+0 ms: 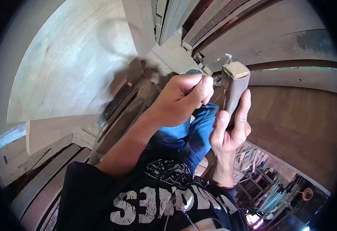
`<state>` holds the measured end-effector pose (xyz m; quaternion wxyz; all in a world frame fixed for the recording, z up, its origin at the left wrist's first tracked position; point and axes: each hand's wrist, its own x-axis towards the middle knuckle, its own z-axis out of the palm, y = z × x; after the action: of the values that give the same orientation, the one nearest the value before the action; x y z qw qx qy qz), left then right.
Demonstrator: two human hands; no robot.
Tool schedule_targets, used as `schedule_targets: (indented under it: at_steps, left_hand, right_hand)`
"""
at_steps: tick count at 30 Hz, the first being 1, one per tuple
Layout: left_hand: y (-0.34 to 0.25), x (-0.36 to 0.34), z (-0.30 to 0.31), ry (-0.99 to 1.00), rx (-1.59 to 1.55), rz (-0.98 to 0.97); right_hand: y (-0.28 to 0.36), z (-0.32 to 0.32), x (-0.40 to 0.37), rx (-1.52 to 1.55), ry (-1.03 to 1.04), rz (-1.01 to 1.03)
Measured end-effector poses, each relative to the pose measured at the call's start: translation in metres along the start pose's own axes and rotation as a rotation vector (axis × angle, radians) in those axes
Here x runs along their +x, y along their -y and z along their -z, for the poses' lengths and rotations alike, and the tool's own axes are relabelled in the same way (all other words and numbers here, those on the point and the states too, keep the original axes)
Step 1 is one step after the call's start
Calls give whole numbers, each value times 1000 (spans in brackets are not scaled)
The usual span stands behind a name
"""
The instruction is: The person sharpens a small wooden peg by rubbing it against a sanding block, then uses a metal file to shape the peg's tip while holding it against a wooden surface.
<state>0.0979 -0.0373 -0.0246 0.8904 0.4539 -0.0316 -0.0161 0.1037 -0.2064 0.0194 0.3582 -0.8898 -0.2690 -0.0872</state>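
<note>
My left hand (pixel 185 96) is closed in a fist with the thumb pressed over the curled fingers; what it grips, if anything, is hidden. Close beside it, my right hand (pixel 230 134) holds a rectangular block (pixel 237 86) upright between thumb and fingers. The block has a tan end and grey-brown sides, which look wrapped or worn. A small whitish wisp (pixel 229 57) stands out near its top edge. Some thin, dark detail lies between the fist and the block, too small to name.
A large pale curved panel (pixel 76 57) leans on the left. Wooden boards (pixel 41 184) lie at the lower left, and a broad brown panel (pixel 287 115) stands on the right. Beyond are stacked wood strips (pixel 268 192) and an orange coil (pixel 307 194). My jeans-clad legs (pixel 203 125) are below the hands.
</note>
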Motion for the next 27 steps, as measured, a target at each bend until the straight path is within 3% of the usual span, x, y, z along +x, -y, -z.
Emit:
schedule_targets:
  at_steps: [3, 6, 8, 12, 20, 24, 27]
  left_hand:
    - [7, 1, 1, -57, 90, -38]
    - [10, 0, 4, -25, 94, 44]
    - [9, 1, 0, -83, 231, -48]
    - [7, 2, 1, -106, 289, -11]
    - [8, 3, 1, -220, 619, -173]
    - [14, 3, 1, -254, 721, -231]
    - [12, 3, -3, -254, 749, -210]
  right_hand:
    - [-6, 8, 6, -127, 8, 127]
    - [-10, 8, 13, -231, -22, 258]
    - [-12, 7, 12, -252, -23, 240]
    - [-11, 6, 16, -289, 0, 257]
    - [-12, 19, 17, -283, 103, 230]
    - [-17, 19, 8, -237, 108, 122]
    - [-11, 26, 14, -280, 244, 89]
